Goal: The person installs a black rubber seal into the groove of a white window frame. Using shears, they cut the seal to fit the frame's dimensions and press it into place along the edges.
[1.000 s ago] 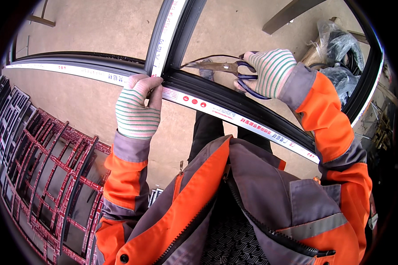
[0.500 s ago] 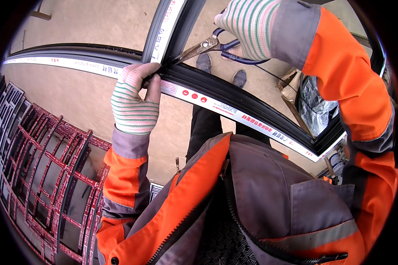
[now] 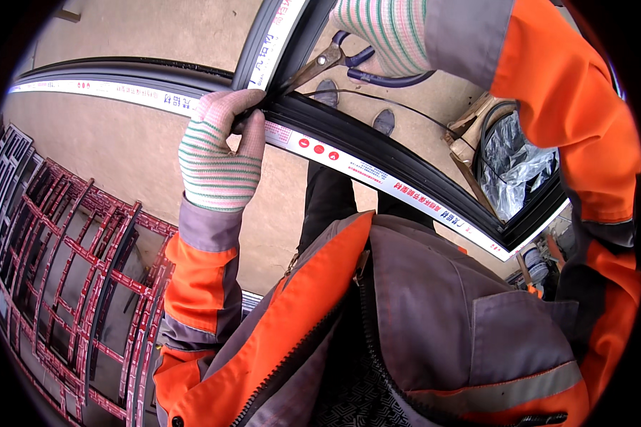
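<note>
My left hand (image 3: 224,153), in a striped knit glove, pinches a dark piece, apparently the end of a black rubber strip (image 3: 399,102), where two bars of a black window frame (image 3: 377,160) meet. White printed film covers the frame's faces. Above and to the right, my right hand (image 3: 388,32), gloved alike, is closed round the dark blue handles of a pair of scissors (image 3: 319,62). Their metal blades slant down left into the same corner, close to my left fingertips. The blade tips are hard to make out against the black profile.
A wooden crate (image 3: 470,149) at the right holds clear plastic (image 3: 509,171) and coiled black strip. Red-wrapped frames (image 3: 85,249) stand at the lower left, beside white-and-dark frames (image 3: 7,167). My shoes (image 3: 384,122) show on the floor through the window frame.
The scissors and my right hand have shifted slightly left and up. My left hand keeps its pinch at the corner. More of the strip toward the crate is visible.
</note>
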Available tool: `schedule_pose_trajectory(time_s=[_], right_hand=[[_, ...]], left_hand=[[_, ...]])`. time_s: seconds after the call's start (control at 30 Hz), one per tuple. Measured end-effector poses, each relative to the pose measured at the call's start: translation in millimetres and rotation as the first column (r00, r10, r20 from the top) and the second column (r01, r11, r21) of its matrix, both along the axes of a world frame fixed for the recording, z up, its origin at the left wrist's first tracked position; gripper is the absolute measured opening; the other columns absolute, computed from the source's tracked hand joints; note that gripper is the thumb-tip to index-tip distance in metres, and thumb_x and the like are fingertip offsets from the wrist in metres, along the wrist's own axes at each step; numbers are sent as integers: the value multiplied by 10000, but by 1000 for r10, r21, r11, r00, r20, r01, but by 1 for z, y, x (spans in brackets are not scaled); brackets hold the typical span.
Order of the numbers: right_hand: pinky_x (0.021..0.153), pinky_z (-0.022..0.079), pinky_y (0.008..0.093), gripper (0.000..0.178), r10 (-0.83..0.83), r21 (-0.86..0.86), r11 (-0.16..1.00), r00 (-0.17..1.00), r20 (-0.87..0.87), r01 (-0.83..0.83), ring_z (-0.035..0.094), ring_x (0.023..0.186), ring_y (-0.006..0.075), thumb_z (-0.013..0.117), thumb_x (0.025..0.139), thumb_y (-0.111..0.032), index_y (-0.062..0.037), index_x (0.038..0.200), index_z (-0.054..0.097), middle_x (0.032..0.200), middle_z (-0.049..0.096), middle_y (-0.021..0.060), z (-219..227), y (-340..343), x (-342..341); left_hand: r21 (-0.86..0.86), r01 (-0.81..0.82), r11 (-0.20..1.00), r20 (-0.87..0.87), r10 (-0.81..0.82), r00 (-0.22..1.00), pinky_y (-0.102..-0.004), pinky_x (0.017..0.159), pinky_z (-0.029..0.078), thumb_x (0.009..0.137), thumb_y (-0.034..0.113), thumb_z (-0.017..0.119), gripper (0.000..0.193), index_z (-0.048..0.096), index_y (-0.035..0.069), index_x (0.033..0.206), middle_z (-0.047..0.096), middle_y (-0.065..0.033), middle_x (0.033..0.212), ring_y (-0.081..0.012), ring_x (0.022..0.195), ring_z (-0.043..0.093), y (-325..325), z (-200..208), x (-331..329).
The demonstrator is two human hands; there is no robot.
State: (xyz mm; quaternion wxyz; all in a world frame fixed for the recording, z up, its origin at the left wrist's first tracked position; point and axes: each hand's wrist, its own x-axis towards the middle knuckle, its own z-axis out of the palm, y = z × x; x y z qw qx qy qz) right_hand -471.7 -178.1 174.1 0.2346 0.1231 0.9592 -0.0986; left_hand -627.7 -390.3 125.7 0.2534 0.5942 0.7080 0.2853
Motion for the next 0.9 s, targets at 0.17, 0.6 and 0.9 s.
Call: schedule_pose_trajectory(time_s=[0.17,0.6,0.9], right_hand=[[663,557,368,365,19,-24,1000,1000,8,-19,702,754,303,721,759,-319,-54,1011,713,814,712,136,0,-1,-8],[681,557,378,312,51,-57,997,998,35,-49,705,772,300,701,741,-289,-83,973,729,812,718,123,-2,-1,-21],[694,557,386,280,84,-60,995,993,81,-80,707,784,297,686,728,-269,-103,947,739,812,723,115,3,1,-25]], left_hand=[[-1,-2,1000,20,3,1000,-211,687,458,807,-85,686,288,680,51,1061,614,-28,924,-68,718,522,1,1,1],[-4,8,1000,20,-8,1000,-240,684,483,804,-85,675,294,673,50,1066,631,-62,918,-117,722,570,2,2,1],[-17,9,1000,20,-9,1000,-247,688,499,807,-85,665,301,669,51,1075,638,-78,920,-137,730,599,2,3,1]])
